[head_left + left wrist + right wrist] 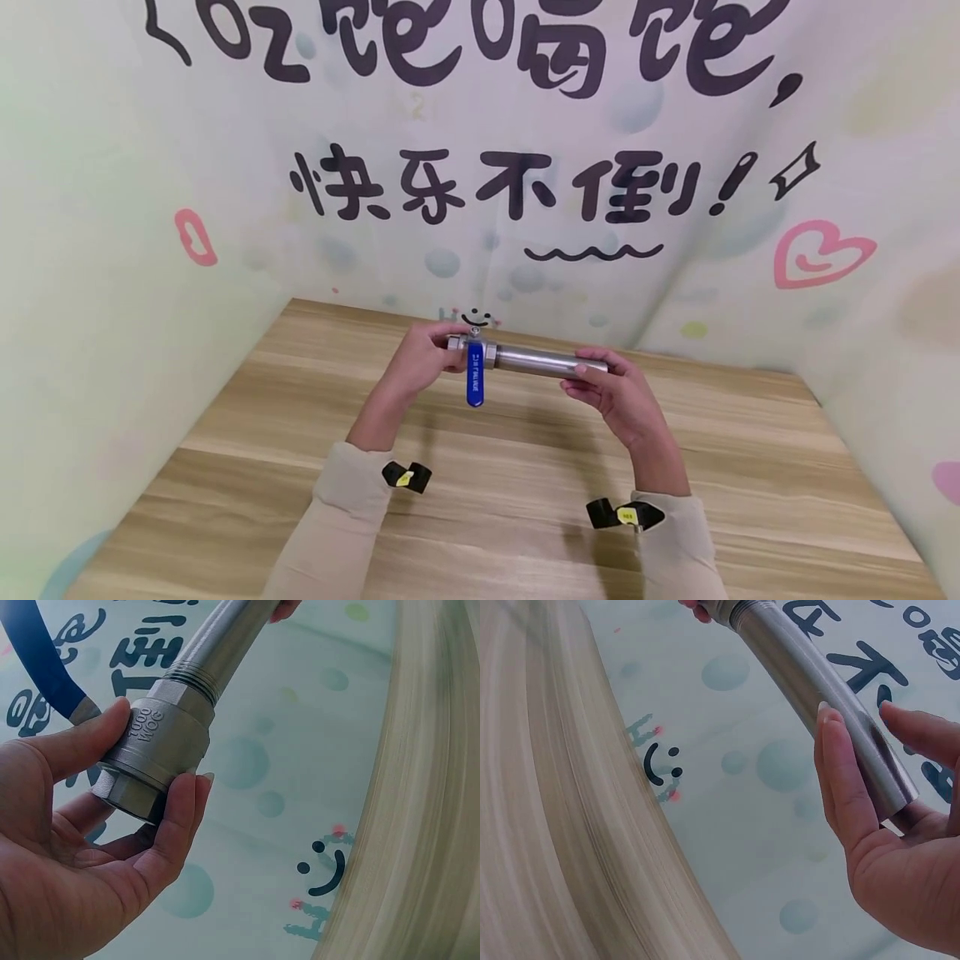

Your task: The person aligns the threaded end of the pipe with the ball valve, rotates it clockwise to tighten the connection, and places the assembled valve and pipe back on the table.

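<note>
Forearms point(378, 417) rise from the lower frame: left hand point(420, 360), left of centre, grips the valve point(172, 746) (blue handle point(476, 379) downward); right hand point(621, 398), right of centre, holds the pipe point(536, 362).

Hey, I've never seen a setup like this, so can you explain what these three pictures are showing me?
There's no machine here, just a person's two bare hands. The widest picture comes from a camera on the person's head, looking forward and down. The other two come from cameras on the wrists, each showing its own hand close up.

The left hand grips a metal valve with a blue handle. The right hand is around the far end of a metal pipe, whose threaded end meets the valve. Both parts are held above a wood-grain table, on which shadows fall. Behind is a pale wall with cartoon writing.
</note>
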Tool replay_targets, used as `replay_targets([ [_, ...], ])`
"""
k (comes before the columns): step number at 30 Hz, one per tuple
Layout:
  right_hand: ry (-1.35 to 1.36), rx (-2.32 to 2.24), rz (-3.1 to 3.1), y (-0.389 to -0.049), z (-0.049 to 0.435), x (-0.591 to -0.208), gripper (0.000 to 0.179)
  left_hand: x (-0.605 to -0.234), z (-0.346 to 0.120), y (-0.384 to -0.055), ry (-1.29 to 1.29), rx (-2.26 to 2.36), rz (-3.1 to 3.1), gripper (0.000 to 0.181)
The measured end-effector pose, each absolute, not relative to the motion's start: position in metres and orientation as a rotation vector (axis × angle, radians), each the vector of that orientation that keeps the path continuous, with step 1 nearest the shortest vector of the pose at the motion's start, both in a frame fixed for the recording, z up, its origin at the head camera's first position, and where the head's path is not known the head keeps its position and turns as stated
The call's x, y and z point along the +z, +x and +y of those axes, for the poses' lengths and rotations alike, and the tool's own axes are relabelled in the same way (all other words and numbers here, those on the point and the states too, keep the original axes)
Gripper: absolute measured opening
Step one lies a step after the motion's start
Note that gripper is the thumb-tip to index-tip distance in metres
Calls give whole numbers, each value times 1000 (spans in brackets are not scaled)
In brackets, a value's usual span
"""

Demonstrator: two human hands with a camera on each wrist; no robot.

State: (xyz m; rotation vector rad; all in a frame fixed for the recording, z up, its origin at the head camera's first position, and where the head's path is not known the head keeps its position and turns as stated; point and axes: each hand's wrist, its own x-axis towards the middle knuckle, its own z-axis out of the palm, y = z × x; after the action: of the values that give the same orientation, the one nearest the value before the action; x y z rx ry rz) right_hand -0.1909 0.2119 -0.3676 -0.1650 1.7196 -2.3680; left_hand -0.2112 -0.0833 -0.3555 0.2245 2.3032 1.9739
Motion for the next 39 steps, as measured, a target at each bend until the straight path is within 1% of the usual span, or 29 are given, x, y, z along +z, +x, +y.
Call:
replay_targets([
  [6, -205, -2392, 1698, -191, 212, -366, 26, -353, -83, -211, 219, 1972, 2310, 40],
  [15, -209, -2400, 1700, -193, 213, -365, 25, -352, -83, -212, 222, 1983, 2283, 42],
  [24, -186, -2380, 1704, -192, 214, -365, 20, -354, -83, -212, 239, 1989, 2290, 39],
  [32, -131, -2356, 1739, -192, 214, -366, 27, -354, -82, -212, 235, 1992, 2294, 37],
  [36, -122, -2360, 1739, -192, 214, -366, 26, -355, -82, -212, 231, 1991, 2291, 38],
  [39, -127, -2367, 1723, -192, 214, -366, 20, -355, -82, -212, 231, 1990, 2289, 37],
])
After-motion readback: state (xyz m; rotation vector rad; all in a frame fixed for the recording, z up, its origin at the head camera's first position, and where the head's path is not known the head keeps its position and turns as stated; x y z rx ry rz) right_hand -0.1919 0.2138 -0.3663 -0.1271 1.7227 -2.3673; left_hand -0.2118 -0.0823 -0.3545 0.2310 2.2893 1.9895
